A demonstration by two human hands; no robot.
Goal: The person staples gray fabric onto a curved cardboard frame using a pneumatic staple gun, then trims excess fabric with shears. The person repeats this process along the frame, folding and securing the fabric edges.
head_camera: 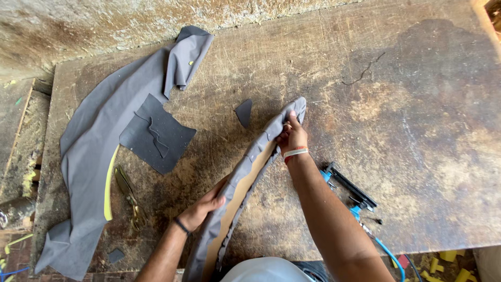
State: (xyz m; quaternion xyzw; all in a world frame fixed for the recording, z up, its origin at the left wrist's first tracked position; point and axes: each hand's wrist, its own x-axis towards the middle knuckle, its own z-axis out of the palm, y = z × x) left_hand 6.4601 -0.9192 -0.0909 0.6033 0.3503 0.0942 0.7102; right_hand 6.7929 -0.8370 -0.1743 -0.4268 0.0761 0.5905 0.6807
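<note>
Head view: one curved grey-covered panel (245,183) on the bench (407,130), one large grey cloth (88,151), two dark scraps (156,136), one scissors (130,196), one stapler (349,190). Left hand (201,209) closed on the panel's middle edge; right hand (292,137) clamped on its far tip.

The panel (245,183) runs off the bottom edge at 6 o'clock, its lower end hidden. The right hand (292,137) covers part of its top. The left hand (201,209) has its fingertips tucked under it. The stapler (349,190) is partly behind the right forearm.
</note>
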